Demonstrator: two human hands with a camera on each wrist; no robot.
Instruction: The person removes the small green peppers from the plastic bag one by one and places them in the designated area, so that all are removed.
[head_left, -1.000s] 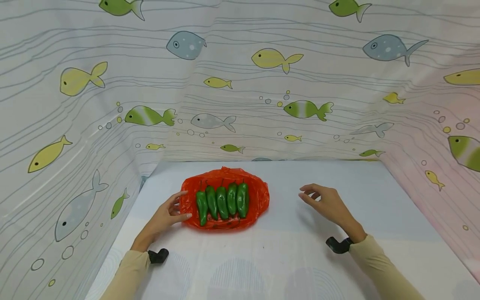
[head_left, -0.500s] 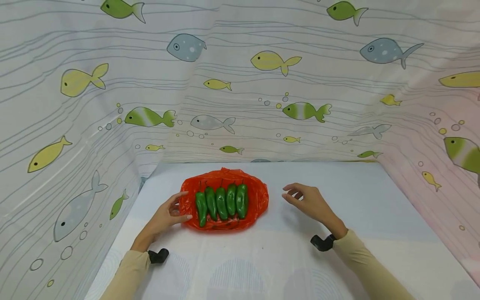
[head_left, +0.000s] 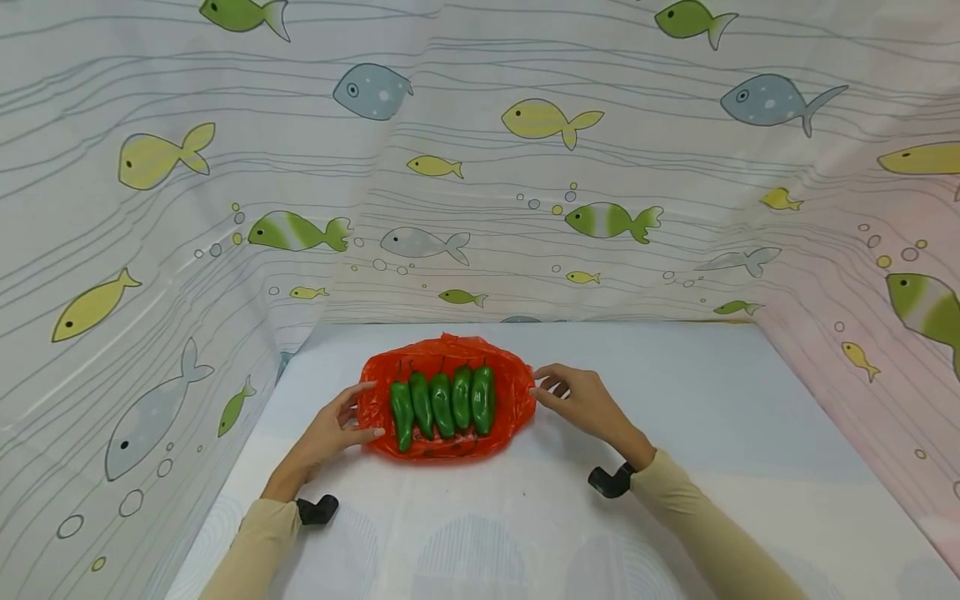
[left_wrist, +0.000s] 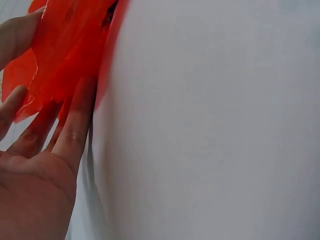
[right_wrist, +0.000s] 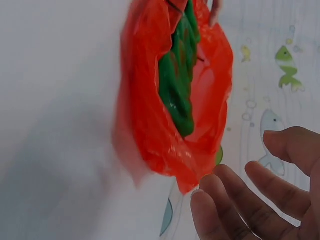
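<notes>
A red plastic bag (head_left: 517,408) lies spread on the table, its rim rolled out around several green chili peppers (head_left: 442,405) set side by side. At the bag's left edge is my left hand (head_left: 330,429); in the left wrist view its fingers (left_wrist: 72,125) are nearly straight and touch the red film, their tips partly hidden by it. My right hand (head_left: 581,404) is at the right edge, fingertips close to the rim. From the right wrist, the hand's fingers (right_wrist: 240,195) look spread and loosely bent, just beside the bag's lower corner, with nothing held.
A white table (head_left: 480,517) with pale printed arcs carries the bag. Curtains with printed fish (head_left: 607,221) stand behind it and along both sides. Black wrist mounts (head_left: 611,481) sit on both forearms.
My right hand has moved left across the table up to the bag's right edge. The left hand, bag and peppers look the same as before.
</notes>
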